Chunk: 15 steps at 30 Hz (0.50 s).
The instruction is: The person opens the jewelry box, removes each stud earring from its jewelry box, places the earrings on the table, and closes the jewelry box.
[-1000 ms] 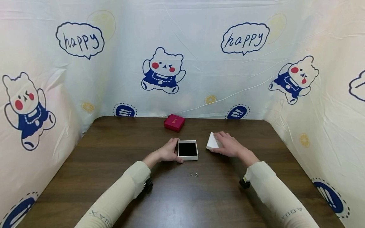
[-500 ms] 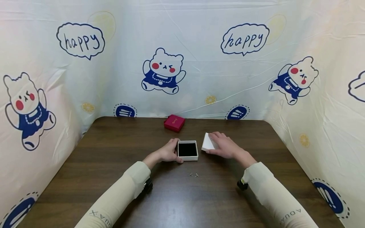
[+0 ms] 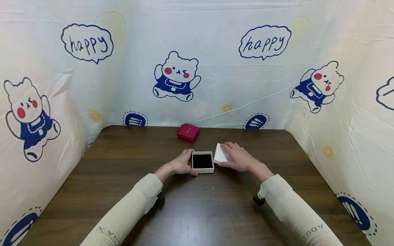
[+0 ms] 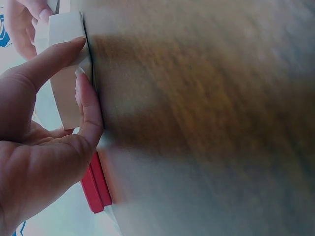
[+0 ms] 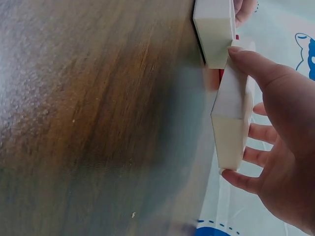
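Note:
My left hand (image 3: 181, 163) grips a small open white box (image 3: 203, 171) by its left side, thumb toward the front edge. The box stands on the table with a black lining inside. In the left wrist view, thumb and fingers lie against its white wall (image 4: 65, 27). From above and the near side, my right hand (image 3: 240, 160) holds a white box lid (image 3: 221, 155) just right of the box, slightly tilted. The right wrist view shows the thumb on one edge of the lid (image 5: 229, 142) and fingertips along the other. In front of the box lie two tiny shiny metal pieces (image 3: 209, 188).
A closed red gift box (image 3: 188, 132) with gold lettering sits near the back edge of the brown wooden table (image 3: 138, 143). A printed curtain (image 3: 215, 85) hangs behind the table and along both sides.
My right hand has moved left with the lid, bringing it from a clear gap to right beside the box. The left hand and the white box have stayed put.

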Tool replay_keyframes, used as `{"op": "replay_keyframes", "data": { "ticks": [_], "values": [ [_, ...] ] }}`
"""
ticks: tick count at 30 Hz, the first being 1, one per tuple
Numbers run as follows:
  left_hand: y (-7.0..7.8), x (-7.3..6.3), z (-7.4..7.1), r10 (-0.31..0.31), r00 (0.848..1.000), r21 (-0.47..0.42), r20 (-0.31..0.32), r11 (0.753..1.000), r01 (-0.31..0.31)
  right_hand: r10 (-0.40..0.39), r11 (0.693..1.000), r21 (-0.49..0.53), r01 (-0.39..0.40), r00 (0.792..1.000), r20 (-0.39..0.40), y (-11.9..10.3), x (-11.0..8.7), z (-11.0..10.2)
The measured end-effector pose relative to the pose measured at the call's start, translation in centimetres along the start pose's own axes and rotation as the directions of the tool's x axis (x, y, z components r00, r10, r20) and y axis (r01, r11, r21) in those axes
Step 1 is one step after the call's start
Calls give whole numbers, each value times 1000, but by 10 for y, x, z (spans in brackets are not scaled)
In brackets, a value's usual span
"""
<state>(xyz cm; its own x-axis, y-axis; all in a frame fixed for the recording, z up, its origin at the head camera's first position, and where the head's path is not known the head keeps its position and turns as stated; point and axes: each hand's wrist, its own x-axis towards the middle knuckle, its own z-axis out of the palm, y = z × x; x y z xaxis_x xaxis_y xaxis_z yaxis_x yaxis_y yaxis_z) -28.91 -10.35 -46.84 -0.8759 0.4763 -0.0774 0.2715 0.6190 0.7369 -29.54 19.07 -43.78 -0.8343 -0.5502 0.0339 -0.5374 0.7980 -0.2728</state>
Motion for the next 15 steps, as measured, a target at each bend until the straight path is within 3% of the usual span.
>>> {"op": "replay_keyframes", "data": {
  "ticks": [8, 15],
  "values": [
    [2, -2, -2, 5, 1000, 38, 21, 999, -5, 1, 1000, 24, -1, 1000, 22, -6, 2, 1],
    [7, -5, -3, -12, 1000, 9, 2, 1000, 12, 15, 996, 82, -19, 998, 56, -14, 6, 4]
  ]
}}
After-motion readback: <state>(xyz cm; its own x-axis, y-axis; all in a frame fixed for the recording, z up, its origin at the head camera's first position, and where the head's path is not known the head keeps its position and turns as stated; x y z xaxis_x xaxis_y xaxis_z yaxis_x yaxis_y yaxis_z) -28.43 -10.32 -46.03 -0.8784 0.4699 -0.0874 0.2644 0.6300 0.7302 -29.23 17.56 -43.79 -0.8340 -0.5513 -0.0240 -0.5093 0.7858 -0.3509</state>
